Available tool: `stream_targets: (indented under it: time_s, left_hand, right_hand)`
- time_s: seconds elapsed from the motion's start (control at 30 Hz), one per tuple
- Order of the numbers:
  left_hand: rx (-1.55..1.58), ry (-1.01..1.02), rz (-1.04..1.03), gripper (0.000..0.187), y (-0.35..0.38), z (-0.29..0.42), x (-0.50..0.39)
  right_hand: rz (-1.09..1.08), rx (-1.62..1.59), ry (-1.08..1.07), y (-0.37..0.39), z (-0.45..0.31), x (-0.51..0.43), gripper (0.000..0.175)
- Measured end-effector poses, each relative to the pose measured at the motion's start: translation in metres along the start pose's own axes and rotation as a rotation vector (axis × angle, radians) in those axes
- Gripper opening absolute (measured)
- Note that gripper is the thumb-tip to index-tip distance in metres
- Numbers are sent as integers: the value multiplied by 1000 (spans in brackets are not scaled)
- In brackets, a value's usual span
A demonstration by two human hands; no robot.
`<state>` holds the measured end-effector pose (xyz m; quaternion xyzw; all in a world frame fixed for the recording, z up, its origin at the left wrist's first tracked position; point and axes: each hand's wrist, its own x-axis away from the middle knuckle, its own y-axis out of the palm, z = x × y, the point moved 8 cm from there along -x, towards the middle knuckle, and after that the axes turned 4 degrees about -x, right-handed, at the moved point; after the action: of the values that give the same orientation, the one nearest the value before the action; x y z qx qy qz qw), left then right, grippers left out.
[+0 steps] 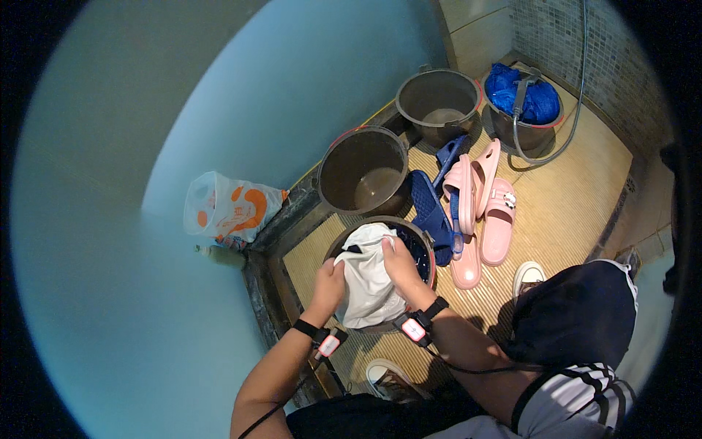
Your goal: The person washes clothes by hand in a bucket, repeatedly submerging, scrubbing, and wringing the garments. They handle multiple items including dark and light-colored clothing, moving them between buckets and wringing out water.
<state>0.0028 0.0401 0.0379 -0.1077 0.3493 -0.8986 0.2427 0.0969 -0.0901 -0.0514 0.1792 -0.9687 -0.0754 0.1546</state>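
A white cloth (370, 285) is stretched between my two hands over a dark round bucket (414, 225). My left hand (330, 282) grips the cloth's left edge, and my right hand (399, 263) pinches its upper right edge. Below the cloth, dark wet fabric (414, 249) shows inside the bucket. Much of the bucket's inside is hidden by the cloth and my hands. Each wrist wears a black strap with a small device and a cable.
Two more dark buckets (324, 175) (403, 101) stand beyond. A further bucket (513, 129) holds blue material (532, 104) with a shower head (520, 99) on top. Blue slippers (430, 206) and pink slippers (498, 236) lie right. A plastic bag (247, 206) sits left by the ledge.
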Motion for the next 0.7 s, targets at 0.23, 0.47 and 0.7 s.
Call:
stream_targets:
  time_s: [0.23,0.47,0.7]
  left_hand:
    - [-308,403,-201,25,64,74,8]
    - [-461,163,-164,40,19,20,-39]
    - [733,-509,-156,30,-19,-4,-38]
  right_hand:
    - [-35,-1036,433,25,39,16,25]
    - [-22,-87,-311,-12,-65,-4,29]
    - [-227,853,-423,6,-102,32,94]
